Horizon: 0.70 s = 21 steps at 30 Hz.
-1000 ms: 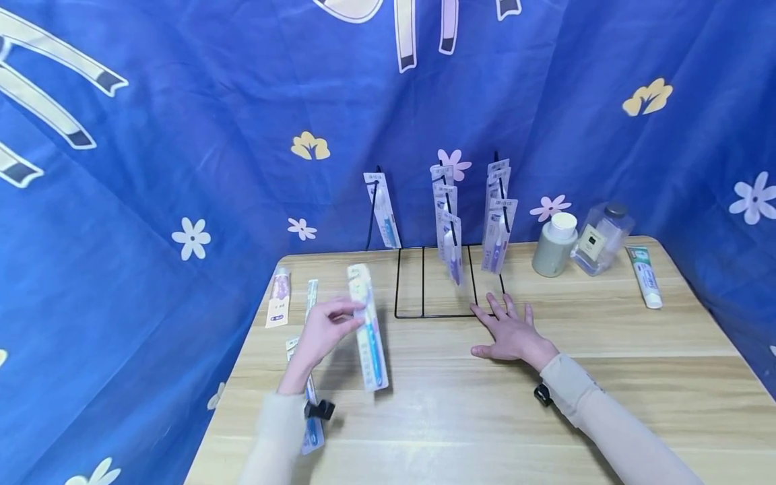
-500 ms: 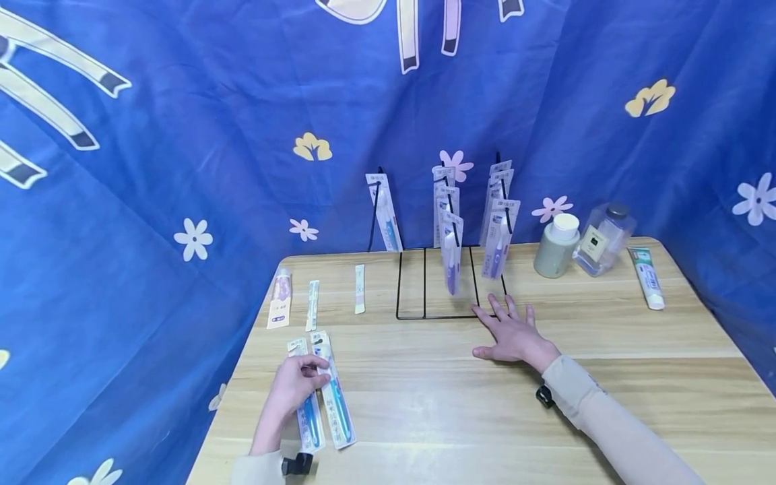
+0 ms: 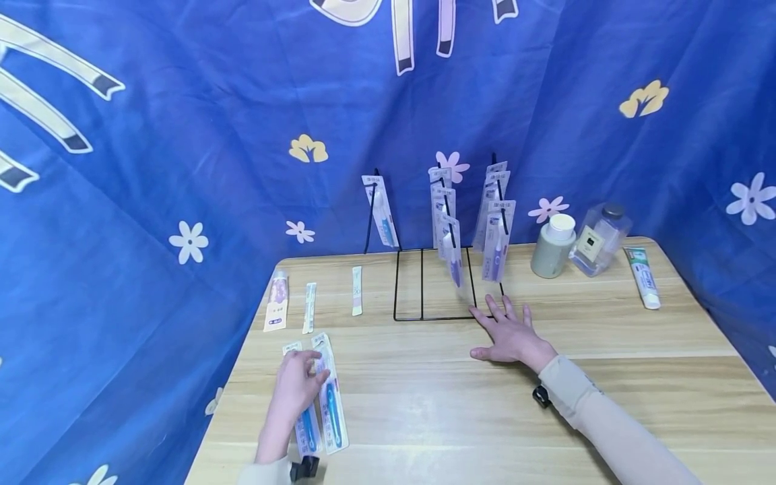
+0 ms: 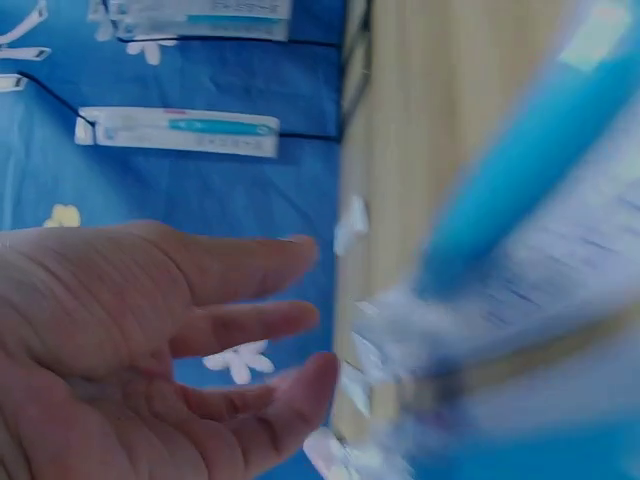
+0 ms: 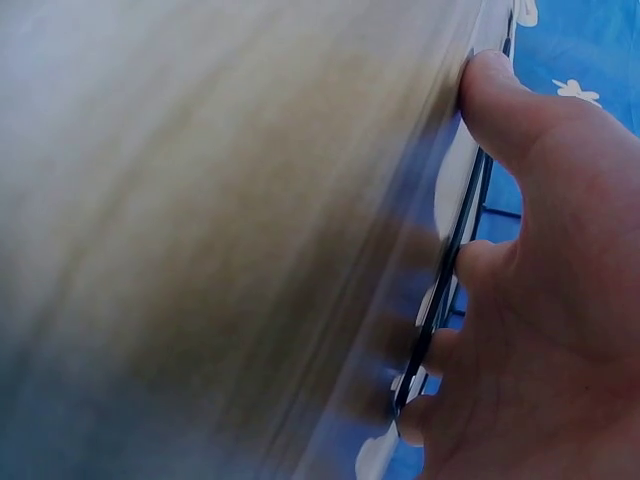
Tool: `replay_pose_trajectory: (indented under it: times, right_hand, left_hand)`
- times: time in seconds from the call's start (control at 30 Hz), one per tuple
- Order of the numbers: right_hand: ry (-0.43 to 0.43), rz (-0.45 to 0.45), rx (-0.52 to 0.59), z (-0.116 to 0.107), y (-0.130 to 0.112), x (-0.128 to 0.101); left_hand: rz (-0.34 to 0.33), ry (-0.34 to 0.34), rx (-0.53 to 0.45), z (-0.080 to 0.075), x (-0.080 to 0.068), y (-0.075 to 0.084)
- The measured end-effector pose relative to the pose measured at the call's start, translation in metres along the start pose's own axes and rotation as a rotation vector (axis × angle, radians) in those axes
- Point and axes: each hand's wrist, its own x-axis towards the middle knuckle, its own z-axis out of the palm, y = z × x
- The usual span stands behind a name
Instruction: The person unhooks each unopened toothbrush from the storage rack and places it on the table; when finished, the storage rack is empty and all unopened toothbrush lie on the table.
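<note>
9 brushes (image 3: 382, 212) can be counted: 7 are hung on 1 rack (image 3: 436, 318) at the far side, with 1 in the left row, 3 in the middle row and 3 in the right row, and 2 are laid flat at the near left. 2 strips (image 3: 356, 291) are seen left of the rack. 1 left tube (image 3: 277, 300) and 1 right tube (image 3: 643, 278) are counted, 2 in all. 2 bottles (image 3: 548, 256) are set at the far right. 1 left hand (image 3: 295, 382) and 1 right hand (image 3: 509, 340) are shown.
</note>
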Motion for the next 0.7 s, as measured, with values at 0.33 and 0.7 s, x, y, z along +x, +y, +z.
replay_pose_trajectory:
  times: [0.33,0.7]
  right_hand:
    - [0.012,-0.008,-0.025,0.000,-0.001,0.000]
    - [0.006,0.006,-0.032,0.004,-0.001,0.001]
  left_hand:
    - [0.134,0.121,-0.317,-0.009,0.115,0.070]
    - [0.315,0.095,-0.813,-0.009,0.216,0.124]
